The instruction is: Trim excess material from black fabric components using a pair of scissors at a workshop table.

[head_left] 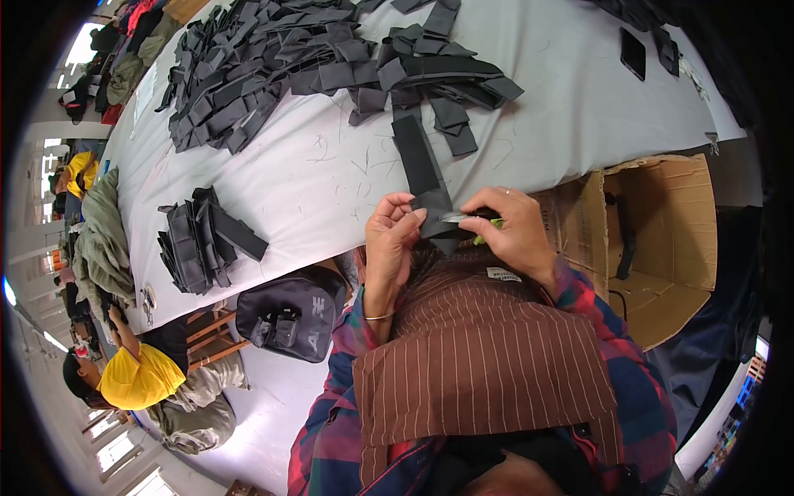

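My left hand (pixel 389 240) pinches the near end of a dark grey fabric strip (pixel 418 157) between thumb and fingers at the table's front edge. The strip's far end lies on the white-covered table (pixel 322 178), reaching toward the pile. In my right hand (pixel 517 227) is a small pair of thread snips (pixel 454 218) with green showing at the handle; the blades point left, against the strip near my left fingertips. A large heap of similar dark fabric pieces (pixel 248 70) spreads across the far side. Left of my hands sits a smaller bundle of strips (pixel 203 240).
An open cardboard box (pixel 670 273) stands at the table's edge on my right. A black phone (pixel 633 54) lies far right. Below the left edge are a black bag (pixel 314 298) and a wooden stool (pixel 211 335). A person in yellow (pixel 141 376) works farther left.
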Motion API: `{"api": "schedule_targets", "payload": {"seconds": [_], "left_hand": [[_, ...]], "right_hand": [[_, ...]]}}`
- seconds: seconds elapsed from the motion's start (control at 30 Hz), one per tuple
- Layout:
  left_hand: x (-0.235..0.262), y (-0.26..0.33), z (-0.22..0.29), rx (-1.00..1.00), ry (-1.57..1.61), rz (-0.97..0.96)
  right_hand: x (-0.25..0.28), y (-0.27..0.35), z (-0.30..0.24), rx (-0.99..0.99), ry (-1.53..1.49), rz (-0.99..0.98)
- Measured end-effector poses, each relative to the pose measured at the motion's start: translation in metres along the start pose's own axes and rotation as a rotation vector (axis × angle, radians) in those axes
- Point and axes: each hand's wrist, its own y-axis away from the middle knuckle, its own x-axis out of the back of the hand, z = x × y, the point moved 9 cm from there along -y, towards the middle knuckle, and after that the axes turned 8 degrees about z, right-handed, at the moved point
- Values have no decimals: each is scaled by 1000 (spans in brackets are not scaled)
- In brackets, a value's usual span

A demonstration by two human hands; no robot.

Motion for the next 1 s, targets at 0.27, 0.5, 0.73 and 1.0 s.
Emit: {"api": "schedule_targets", "payload": {"seconds": [0.27,0.5,0.73,1.0], "left_hand": [[-7,4,4,55,90,25],[-32,21,26,69,54,130],[-68,53,96,-714,-856,-65],[-49,34,52,-184,-278,-118]], "right_hand": [[0,-1,1,1,-101,-47],[0,-12,-11,4,-268,1],[9,-28,-20,-148,-586,43],[-24,-38,-8,-297,-827,-183]]}}
